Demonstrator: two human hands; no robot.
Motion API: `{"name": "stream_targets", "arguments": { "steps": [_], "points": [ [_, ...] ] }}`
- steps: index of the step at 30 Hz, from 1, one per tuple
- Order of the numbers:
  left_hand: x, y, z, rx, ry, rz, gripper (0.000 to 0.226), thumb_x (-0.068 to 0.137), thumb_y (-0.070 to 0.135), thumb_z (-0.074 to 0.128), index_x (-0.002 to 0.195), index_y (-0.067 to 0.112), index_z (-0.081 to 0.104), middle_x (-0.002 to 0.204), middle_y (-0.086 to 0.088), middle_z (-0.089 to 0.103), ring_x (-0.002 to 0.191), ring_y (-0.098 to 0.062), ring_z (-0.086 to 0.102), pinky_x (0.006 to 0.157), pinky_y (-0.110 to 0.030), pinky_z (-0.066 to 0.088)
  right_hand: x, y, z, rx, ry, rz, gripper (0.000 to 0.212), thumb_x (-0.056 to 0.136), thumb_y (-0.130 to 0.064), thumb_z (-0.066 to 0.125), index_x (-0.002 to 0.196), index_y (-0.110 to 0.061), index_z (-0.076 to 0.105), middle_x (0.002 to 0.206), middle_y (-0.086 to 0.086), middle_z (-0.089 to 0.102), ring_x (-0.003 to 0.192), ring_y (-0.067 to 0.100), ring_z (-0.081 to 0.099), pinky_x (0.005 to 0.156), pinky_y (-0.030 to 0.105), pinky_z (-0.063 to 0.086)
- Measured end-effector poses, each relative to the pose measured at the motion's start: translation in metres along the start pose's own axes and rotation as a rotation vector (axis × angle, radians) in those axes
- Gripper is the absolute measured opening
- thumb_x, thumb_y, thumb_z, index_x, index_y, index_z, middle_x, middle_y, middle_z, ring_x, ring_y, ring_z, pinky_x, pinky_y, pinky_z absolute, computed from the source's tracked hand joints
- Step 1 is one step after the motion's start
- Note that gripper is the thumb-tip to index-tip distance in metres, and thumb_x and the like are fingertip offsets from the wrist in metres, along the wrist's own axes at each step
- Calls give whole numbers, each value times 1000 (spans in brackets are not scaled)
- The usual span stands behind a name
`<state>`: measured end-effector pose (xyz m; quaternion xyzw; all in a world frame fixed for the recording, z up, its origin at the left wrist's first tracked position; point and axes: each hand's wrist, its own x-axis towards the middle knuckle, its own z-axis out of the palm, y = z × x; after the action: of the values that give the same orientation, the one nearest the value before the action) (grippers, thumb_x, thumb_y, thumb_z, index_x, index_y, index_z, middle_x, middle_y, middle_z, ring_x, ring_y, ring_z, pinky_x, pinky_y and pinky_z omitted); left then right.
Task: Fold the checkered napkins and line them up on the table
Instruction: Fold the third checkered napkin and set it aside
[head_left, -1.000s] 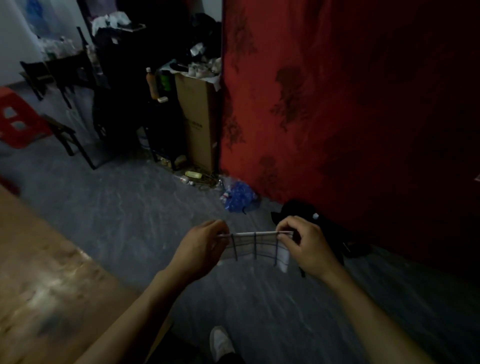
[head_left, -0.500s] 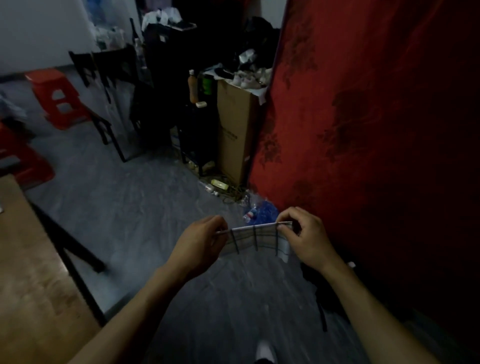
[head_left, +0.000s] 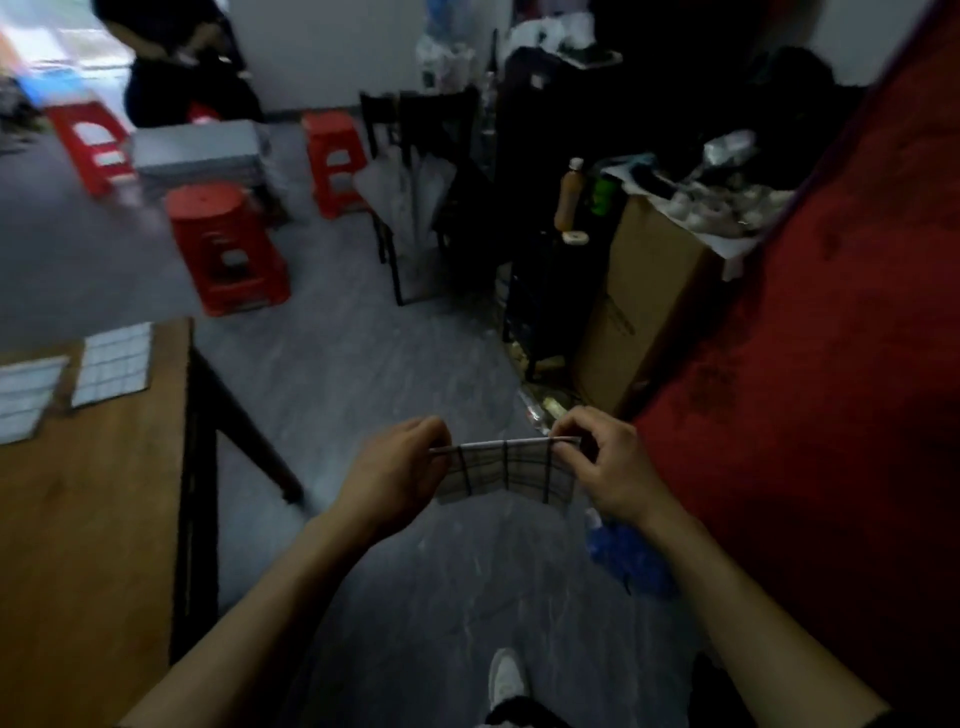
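While I stand beside the table (head_left: 104, 519), both my hands hold one folded checkered napkin (head_left: 506, 470) in the air over the grey floor (head_left: 363, 374).

My left hand (head_left: 395, 480) pinches the napkin's left end and my right hand (head_left: 605, 467) pinches its right end, fingers curled on the top edge so that edge runs taut and level between them while the rest hangs down. Two more checkered napkins lie flat on the wooden table at my left, well apart from my hands: one (head_left: 114, 364) near the table's far corner, another (head_left: 23, 397) just beside it at the frame edge. Red plastic stools (head_left: 228, 249) stand on the floor beyond the table, a cardboard box (head_left: 639, 306) stands ahead, and a red drape (head_left: 831, 364) hangs at my right. My white shoe (head_left: 506, 680) shows below.
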<state>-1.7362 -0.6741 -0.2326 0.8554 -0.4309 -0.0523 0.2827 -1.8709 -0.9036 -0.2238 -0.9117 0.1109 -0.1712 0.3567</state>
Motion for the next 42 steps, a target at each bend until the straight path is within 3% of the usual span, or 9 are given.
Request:
{"name": "stream_targets", "arguments": {
  "steps": [4, 12, 15, 23, 29, 36, 42],
  "points": [
    [24, -22, -15, 42, 81, -171, 11, 88, 25, 61, 85, 29, 51, 84, 11, 57, 75, -11, 53, 64, -32, 47, 76, 10, 16, 30, -113, -105, 11, 83, -11, 68, 83, -20, 62, 81, -6, 60, 76, 9, 58, 66, 33, 49],
    [63, -100, -29, 66, 203, -390, 17, 87, 27, 62, 83, 35, 47, 81, 15, 55, 71, -4, 53, 60, -24, 46, 188, 16, 83, 101, -295, -178, 12, 85, -9, 68, 82, -20, 62, 79, -8, 60, 73, 8, 58, 63, 22, 47],
    [86, -135, -36, 83, 232, -415, 13, 89, 27, 60, 85, 32, 49, 82, 13, 55, 72, -5, 52, 61, -27, 48, 246, 11, 108, 62, -338, -236, 13, 84, -9, 68, 82, -20, 62, 78, -7, 60, 71, 8, 57, 61, 19, 43],
    [185, -247, -79, 13, 228, -372, 11, 90, 28, 55, 84, 31, 47, 84, 10, 55, 74, -11, 50, 65, -31, 46, 398, -15, 152, -178, -367, -311, 10, 85, -14, 67, 82, -19, 59, 79, -6, 58, 74, 8, 54, 68, 31, 48],
    [230, -305, -121, -32, 320, -415, 11, 88, 20, 59, 85, 25, 51, 82, 10, 55, 74, -9, 50, 65, -28, 45, 486, -31, 194, -49, -328, -316, 14, 83, -11, 69, 80, -21, 61, 76, -7, 60, 70, 8, 58, 64, 27, 48],
    [256, -393, -152, -13, 263, -521, 15, 88, 22, 61, 83, 30, 49, 81, 12, 56, 76, -10, 53, 67, -35, 49, 584, -40, 276, 57, -485, -410, 13, 84, -9, 68, 79, -19, 61, 75, -7, 60, 69, 8, 58, 61, 22, 46],
    [299, -450, -188, 8, 429, -641, 14, 83, 24, 60, 81, 33, 49, 75, 19, 53, 70, -2, 53, 63, -23, 44, 697, -60, 336, 184, -591, -509, 14, 84, -11, 68, 78, -21, 61, 72, -8, 61, 67, 9, 59, 59, 17, 45]
  ]
}}
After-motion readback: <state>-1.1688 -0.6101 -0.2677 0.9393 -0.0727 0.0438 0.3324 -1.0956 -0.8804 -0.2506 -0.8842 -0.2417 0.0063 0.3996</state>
